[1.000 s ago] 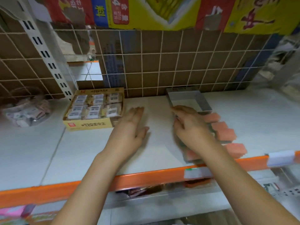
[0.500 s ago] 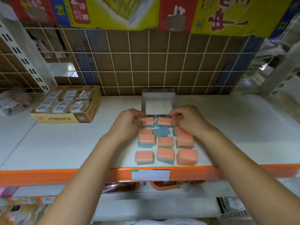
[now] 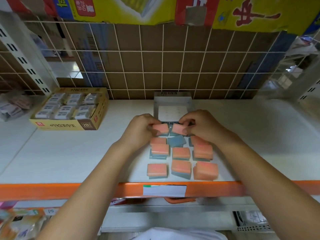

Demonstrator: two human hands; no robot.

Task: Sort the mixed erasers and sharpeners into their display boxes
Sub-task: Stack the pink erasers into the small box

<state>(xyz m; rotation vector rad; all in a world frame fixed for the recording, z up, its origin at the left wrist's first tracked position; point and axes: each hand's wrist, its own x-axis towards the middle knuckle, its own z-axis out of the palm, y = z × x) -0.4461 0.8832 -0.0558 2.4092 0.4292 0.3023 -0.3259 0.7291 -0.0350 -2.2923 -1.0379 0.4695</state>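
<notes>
The left hand pinches one pink-and-blue eraser in its curled fingers, and the right hand pinches a second eraser the same way; the two sit side by side at the far end of the pile on the shelf. The empty grey display box lies straight ahead at 12 o'clock, just past both hands and about equally near each. I think both erasers only need a short push forward, long sides kept across the box, while the other loose erasers wait at 6 o'clock.
</notes>
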